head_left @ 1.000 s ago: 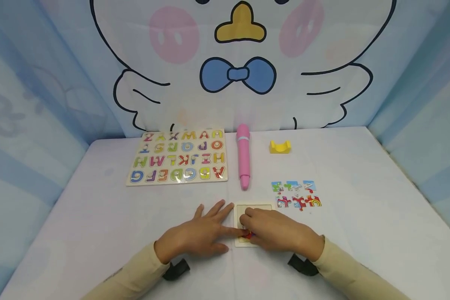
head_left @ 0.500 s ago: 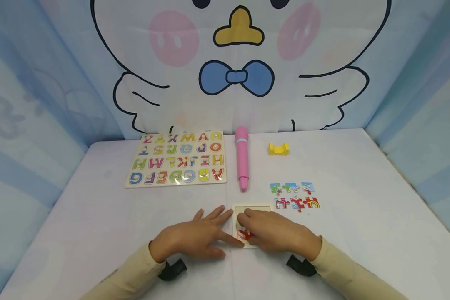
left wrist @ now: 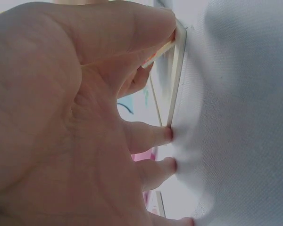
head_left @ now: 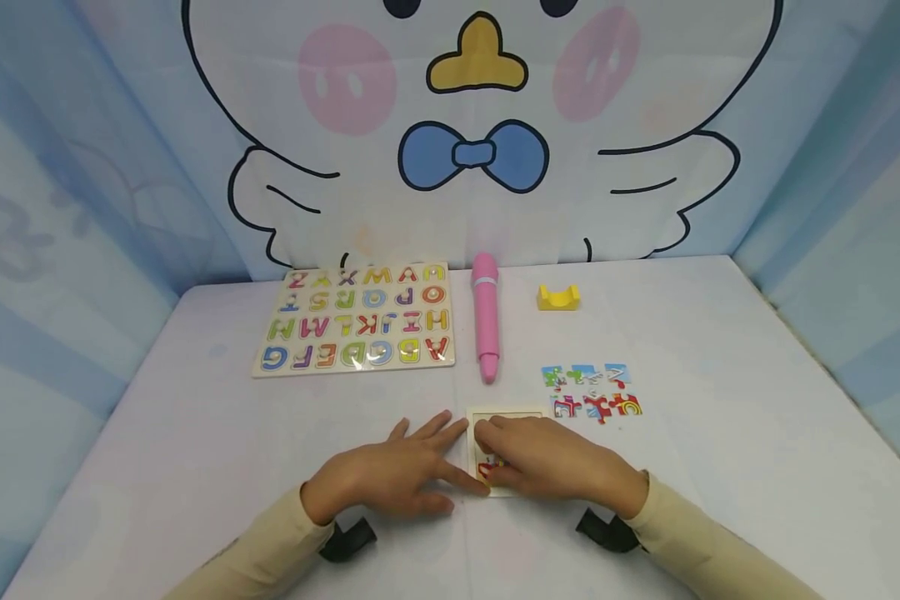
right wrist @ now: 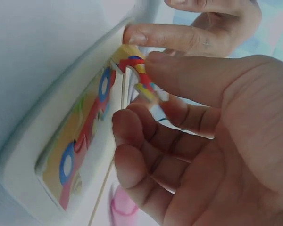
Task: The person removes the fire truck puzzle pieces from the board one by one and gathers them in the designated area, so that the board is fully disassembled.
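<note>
A small wooden puzzle tray [head_left: 507, 412] lies under my hands near the table's front. My right hand [head_left: 547, 458] pinches a jigsaw piece [right wrist: 140, 70] between thumb and fingers, tilted over one end of the tray. Beside it, joined pieces [right wrist: 80, 136] with red and blue wheel shapes lie flat inside the tray. My left hand [head_left: 397, 479] is spread on the tablecloth, its index finger reaching the tray's lower left corner and another fingertip close to the upper left one. The right hand hides most of the tray in the head view.
Several loose jigsaw pieces [head_left: 598, 406] lie in two rows right of the tray. Behind stand a wooden alphabet board [head_left: 356, 321], a pink pen-shaped toy [head_left: 486, 317] and a yellow cradle-like block [head_left: 558, 298]. A printed curtain [head_left: 472, 217] closes off the back.
My left index finger has slid from the red piece down to the tray's lower left corner. My right thumb has shifted slightly left over the tray's lower part.
</note>
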Demonstrator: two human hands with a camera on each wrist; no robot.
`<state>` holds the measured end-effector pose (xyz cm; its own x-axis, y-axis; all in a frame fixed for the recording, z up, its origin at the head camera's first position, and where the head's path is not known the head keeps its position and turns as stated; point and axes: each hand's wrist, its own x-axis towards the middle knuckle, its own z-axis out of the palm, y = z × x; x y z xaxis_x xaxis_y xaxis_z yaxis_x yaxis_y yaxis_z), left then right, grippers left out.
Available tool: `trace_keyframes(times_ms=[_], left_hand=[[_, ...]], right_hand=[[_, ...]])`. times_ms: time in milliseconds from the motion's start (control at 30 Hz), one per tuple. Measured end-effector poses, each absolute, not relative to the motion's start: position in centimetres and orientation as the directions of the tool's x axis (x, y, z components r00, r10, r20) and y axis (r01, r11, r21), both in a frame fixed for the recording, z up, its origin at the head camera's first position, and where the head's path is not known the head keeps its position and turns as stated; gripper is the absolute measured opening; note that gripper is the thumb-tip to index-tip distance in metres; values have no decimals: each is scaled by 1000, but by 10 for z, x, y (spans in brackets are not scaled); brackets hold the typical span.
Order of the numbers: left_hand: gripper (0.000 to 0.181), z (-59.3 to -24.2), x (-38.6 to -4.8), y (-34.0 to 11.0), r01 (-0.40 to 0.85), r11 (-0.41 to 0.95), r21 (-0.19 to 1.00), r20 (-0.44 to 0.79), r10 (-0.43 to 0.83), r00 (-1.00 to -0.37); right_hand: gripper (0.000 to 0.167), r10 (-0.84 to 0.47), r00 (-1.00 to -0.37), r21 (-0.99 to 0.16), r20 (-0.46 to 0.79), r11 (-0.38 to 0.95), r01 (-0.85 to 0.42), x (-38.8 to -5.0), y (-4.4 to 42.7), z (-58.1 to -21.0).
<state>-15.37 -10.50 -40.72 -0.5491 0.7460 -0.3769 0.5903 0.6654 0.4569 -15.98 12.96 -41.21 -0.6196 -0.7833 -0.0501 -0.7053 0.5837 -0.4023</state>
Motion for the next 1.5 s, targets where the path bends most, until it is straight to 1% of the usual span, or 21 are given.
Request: trace_keyframes(times_ms=[167, 233, 367, 533, 767, 967, 1100, 1200, 1367, 1500], left_hand=[[39, -407, -153, -106, 585, 667, 461, -380, 745, -549], [39, -407, -153, -106, 583, 668, 462, -383, 743, -549], [38, -407, -153, -106, 577, 673, 464, -390, 739, -549], [39, -407, -153, -105, 564, 683, 463, -404, 730, -552], [39, -408, -153, -103, 559, 697, 449, -414, 717, -561], [38, -408, -153, -102, 553, 704, 445, -419, 710, -566], [39, -409, -153, -101, 548, 708, 445, -426, 706, -566], [39, -409, -154, -100, 551, 707, 444, -427, 707, -564], [38, -408, -154, -101, 552, 704, 446, -420, 709, -566], [39, -408, -153, -102, 548, 705, 450, -420, 709, -567]], right_hand=[[26, -807, -590, -490, -37, 529, -693, -162, 128, -413], [27, -808, -588, -507, -24, 517, -690, -162, 128, -412], [26, -795, -606, -551, -19, 514, -658, -164, 131, -406], [21, -759, -649, -602, -42, 538, -590, -171, 146, -390], [21, -690, -723, -613, -37, 587, -529, -186, 178, -372], [23, -653, -752, -593, -90, 642, -487, -192, 206, -375], [27, -644, -755, -591, -127, 660, -464, -191, 222, -382], [28, -658, -738, -604, -146, 651, -461, -190, 228, -389], [28, -694, -706, -600, -139, 626, -498, -193, 227, -399], [28, -686, -717, -575, -126, 639, -511, -194, 224, -405]])
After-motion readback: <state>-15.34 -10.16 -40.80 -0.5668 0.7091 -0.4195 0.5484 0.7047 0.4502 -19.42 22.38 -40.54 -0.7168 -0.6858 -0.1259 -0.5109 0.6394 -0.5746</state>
